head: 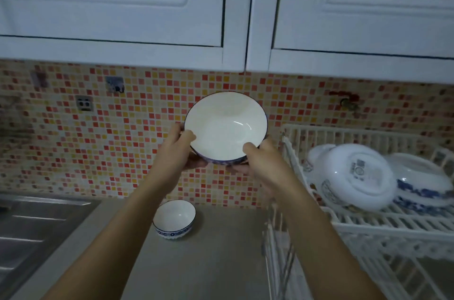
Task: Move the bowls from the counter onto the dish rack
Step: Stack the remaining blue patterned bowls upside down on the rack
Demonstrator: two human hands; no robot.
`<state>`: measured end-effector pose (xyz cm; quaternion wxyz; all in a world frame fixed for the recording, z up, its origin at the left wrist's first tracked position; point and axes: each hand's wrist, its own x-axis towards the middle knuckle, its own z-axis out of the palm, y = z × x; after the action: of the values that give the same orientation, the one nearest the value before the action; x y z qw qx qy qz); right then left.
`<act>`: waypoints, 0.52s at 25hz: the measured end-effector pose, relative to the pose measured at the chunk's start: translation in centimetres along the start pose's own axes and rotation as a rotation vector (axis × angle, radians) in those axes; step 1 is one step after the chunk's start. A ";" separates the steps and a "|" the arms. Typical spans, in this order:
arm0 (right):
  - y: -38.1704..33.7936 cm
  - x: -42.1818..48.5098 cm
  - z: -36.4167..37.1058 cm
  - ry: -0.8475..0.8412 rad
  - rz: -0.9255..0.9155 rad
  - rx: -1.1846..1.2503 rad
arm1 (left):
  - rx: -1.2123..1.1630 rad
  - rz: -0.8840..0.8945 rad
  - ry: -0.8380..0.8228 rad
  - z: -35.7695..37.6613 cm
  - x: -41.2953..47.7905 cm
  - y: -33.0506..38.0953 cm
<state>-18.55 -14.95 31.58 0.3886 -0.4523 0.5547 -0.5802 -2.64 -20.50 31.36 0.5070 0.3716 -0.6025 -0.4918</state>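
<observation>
A large white bowl (224, 125) with a dark blue rim is held up in the air in front of the tiled wall, tilted with its inside facing me. My left hand (175, 152) grips its left edge and my right hand (264, 164) grips its lower right edge. Below, a small white bowl (175, 218) with a blue patterned band stands upright on the grey counter (208, 262). The white dish rack (368, 223) stands at the right, holding upturned white and blue-patterned bowls (356, 174).
A steel sink (32, 223) lies at the left. White wall cabinets (221, 17) hang overhead. The mosaic wall carries a socket (84, 103) and a small tap (347, 103). The rack's lower tier (380, 275) extends toward the front right.
</observation>
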 end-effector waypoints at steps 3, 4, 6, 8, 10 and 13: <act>-2.9 -1.6 -5.5 0.007 -0.023 0.007 | -0.030 0.018 -0.019 4.6 -1.5 3.0; -3.5 -2.3 -7.7 -0.009 -0.003 0.025 | -0.038 0.013 -0.032 6.5 -2.2 3.6; -4.1 -3.9 -12.7 -0.043 0.046 0.030 | -0.050 0.009 -0.060 10.7 -3.7 4.1; -4.6 -5.4 -17.7 -0.067 0.073 -0.003 | -0.064 -0.006 -0.078 15.1 -5.1 4.6; -5.6 -6.4 -22.3 -0.065 0.098 0.012 | -0.118 -0.036 -0.088 19.3 -5.9 5.3; -7.1 -7.0 -28.8 -0.066 0.155 0.010 | -0.183 -0.069 -0.128 25.4 -7.0 6.0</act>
<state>-43.67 0.69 38.69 0.4528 -0.4250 0.5721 -0.5358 -25.71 -6.93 35.43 0.4819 0.3122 -0.5730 -0.5847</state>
